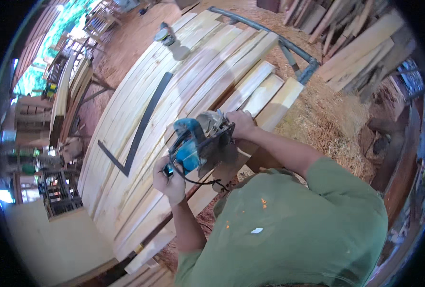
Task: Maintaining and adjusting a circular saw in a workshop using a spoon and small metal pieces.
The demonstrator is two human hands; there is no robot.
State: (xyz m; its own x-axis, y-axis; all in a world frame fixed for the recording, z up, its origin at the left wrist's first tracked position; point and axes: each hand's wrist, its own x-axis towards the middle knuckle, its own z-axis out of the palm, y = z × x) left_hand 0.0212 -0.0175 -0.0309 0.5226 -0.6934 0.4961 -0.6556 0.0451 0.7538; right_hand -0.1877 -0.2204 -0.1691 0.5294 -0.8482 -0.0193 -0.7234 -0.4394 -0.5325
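Observation:
A teal and black circular saw (187,154) is held in front of my body, over the near side of a row of pale wooden boards (108,181). It is tilted, with its dark base plate toward my right side. My left hand (170,182) grips the saw's near left end, by its teal body. The fingers of my right hand (241,124) are closed on the edge of the base plate at the other end. A black cord (198,182) loops from the saw toward my shirt. On the boards left of the saw lies a dark metal framing square (141,128).
A small power tool (164,35) stands on the boards' far end. A blue-grey metal frame (289,44) supports the boards at the far right. Wood shavings (329,122) cover the ground, and planks (363,50) are piled at right. A pale panel (59,244) lies at lower left.

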